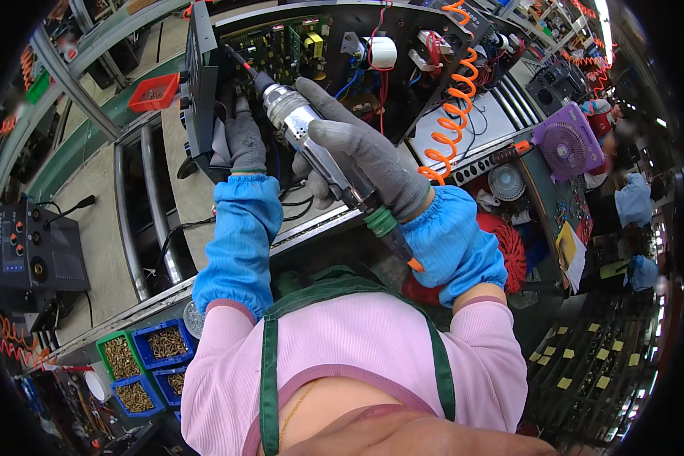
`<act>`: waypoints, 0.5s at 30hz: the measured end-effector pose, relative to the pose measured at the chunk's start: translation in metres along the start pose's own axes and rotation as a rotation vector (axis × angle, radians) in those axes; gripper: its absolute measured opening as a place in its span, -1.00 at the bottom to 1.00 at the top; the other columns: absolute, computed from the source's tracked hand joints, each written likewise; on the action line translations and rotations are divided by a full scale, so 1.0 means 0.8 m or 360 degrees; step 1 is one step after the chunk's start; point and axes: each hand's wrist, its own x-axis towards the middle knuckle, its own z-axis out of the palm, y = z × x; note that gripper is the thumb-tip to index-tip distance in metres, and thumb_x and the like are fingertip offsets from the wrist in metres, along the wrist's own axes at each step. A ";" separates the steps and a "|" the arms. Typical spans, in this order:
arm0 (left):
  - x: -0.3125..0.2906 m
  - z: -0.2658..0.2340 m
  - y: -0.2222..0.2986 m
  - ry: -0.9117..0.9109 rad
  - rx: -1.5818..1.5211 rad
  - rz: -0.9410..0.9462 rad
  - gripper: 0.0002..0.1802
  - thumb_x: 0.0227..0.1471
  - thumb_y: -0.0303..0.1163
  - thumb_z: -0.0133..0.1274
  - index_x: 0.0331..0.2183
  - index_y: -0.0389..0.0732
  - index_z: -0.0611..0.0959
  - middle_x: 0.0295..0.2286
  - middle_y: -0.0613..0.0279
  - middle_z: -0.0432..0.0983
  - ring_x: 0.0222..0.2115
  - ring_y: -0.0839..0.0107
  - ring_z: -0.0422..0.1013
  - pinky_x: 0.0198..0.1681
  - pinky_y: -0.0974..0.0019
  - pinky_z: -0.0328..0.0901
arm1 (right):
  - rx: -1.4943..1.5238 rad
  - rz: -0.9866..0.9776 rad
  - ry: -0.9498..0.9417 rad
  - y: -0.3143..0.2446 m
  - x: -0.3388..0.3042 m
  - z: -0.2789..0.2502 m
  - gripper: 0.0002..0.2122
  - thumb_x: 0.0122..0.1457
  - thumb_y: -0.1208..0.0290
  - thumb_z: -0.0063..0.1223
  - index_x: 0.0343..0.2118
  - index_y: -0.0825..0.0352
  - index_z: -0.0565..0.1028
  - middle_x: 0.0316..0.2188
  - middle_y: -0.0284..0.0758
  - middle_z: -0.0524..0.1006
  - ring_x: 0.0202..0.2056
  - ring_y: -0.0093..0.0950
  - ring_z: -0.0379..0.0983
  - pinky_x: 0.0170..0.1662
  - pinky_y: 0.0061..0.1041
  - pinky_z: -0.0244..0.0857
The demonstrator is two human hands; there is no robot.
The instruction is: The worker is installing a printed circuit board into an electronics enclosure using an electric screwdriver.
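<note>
The person's right hand (387,167), in a grey glove, has its fingers wrapped around a silver and black screwdriver (295,115). Two of these fingers stretch forward beside the tool's body, and more grey fingertips show bent at its lower side. From the fingers, the screwdriver points to the far left; its thin tip is near the inner side of a dark panel (200,87), but I cannot tell if the two are touching.

The left hand (245,143), also gloved in grey, is to the left of the right-hand fingers. It reaches into the dark space just beside the panel, which stands upright to the left of these fingers. The fingertips are in shadow, so I cannot tell whether they are spread or pinching something.

Beyond the fingers of both hands lies a green circuit board (272,55) with a yellow component (314,45). Farther to the right of it is a white cylinder (383,53) with red wires. An orange coiled hose (457,114) hangs to the right of the right-hand fingers. Left of the left-hand fingers, past the panel, a red tray (153,93) is seen. Well behind these fingers, toward the body, blue bins (166,343) hold small brass-coloured pieces.
</note>
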 end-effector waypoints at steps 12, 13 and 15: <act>0.015 -0.023 -0.050 -0.0152 -0.0324 -0.0268 -0.56 0.28 -0.10 -0.39 0.06 -0.10 0.32 -0.20 0.16 0.35 -0.15 0.35 0.31 -0.07 0.38 0.23 | 0.0192 -0.0038 -0.0029 0.011 0.020 0.001 -0.25 0.13 0.18 -0.02 0.31 0.15 -0.14 -0.41 -0.10 0.47 -0.61 -0.46 0.47 -0.58 -0.49 0.44; -0.012 0.034 -0.003 -0.0078 -0.0243 -0.0169 -0.57 0.22 -0.19 -0.20 0.08 -0.11 0.35 -0.09 0.19 0.35 -0.11 0.33 0.31 -0.03 0.34 0.22 | 0.0193 -0.0058 0.0024 0.009 0.014 -0.009 -0.25 0.13 0.18 -0.02 0.31 0.15 -0.14 -0.41 -0.10 0.47 -0.61 -0.46 0.47 -0.58 -0.49 0.44; 0.038 -0.060 -0.080 0.0059 -0.0595 -0.0250 -0.52 0.16 -0.28 -0.01 0.11 -0.11 0.37 0.02 0.22 0.35 -0.08 0.31 0.31 -0.01 0.30 0.22 | 0.0335 0.0042 -0.0051 0.007 0.015 0.023 -0.26 0.13 0.16 -0.01 0.31 0.16 -0.12 -0.40 -0.11 0.47 -0.60 -0.46 0.47 -0.57 -0.49 0.45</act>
